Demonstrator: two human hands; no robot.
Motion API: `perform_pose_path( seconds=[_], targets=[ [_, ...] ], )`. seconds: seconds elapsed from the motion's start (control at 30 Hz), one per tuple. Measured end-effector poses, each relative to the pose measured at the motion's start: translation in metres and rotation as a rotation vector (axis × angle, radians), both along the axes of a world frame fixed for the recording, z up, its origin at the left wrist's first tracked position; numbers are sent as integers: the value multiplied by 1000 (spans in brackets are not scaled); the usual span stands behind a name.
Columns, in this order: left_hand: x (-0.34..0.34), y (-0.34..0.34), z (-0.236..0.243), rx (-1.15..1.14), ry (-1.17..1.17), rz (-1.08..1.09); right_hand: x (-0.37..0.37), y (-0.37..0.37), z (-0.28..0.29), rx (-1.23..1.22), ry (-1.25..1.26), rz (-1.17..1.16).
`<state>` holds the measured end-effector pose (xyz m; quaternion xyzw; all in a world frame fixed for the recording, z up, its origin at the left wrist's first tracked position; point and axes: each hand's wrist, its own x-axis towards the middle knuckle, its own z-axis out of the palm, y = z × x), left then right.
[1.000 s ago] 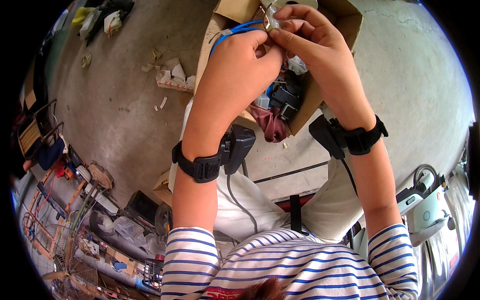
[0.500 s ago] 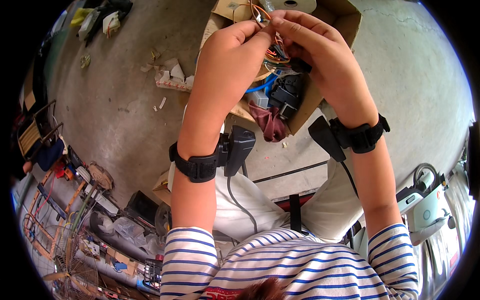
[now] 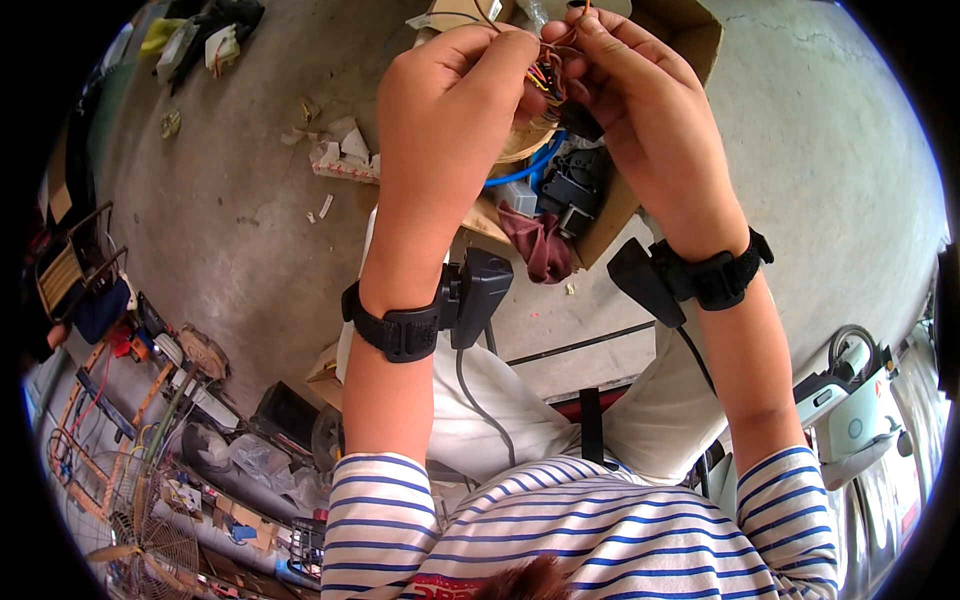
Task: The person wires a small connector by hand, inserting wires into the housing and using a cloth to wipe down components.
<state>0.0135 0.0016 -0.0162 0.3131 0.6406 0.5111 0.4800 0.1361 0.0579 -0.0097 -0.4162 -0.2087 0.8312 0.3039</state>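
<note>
Both hands are raised over an open cardboard box [image 3: 668, 38]. My left hand [image 3: 450, 120] has its thumb and fingers closed on a tangle of thin coloured wires [image 3: 546, 72]. Opposite it, my right hand [image 3: 665, 140] pinches a brown and orange wire at the top and cups part of the same bundle. A dark piece hangs from the bundle beside the right fingers. Inside the box lie a blue cable [image 3: 520, 178], black plastic parts [image 3: 570, 180], a translucent grey case [image 3: 517, 195] and a maroon cloth [image 3: 540, 245]. Black devices are strapped on both wrists.
Concrete floor [image 3: 240, 200] surrounds the box, with torn paper scraps [image 3: 340, 160] and dark bags [image 3: 215, 40] at left. Tools and clutter [image 3: 180, 420], plus a wire fan [image 3: 130, 540], fill the lower left. A pale machine [image 3: 845, 420] stands at the lower right.
Both hands have shifted slightly upward, the left one also a little leftward in the last half second. The blue cable now shows lower in the box, and a coloured wire bundle has come up between my fingers.
</note>
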Motion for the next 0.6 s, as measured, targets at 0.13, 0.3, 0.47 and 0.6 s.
perform_pose_path(
  seconds=[0.13, 0.3, 0.47, 0.6],
  targets=[
    [3, 0, 4, -29, -145, -18, 3, 1, 3, -34, 104, -18],
    [6, 1, 0, -1, -258, -21, 7, 4, 5, -76, 166, 7],
    [7, 2, -2, 23, -332, 34, 12, 2, 2, -108, 368, -25],
    [6, 4, 3, -15, -249, -46, 11, 4, 4, -87, 378, -46]
  ],
)
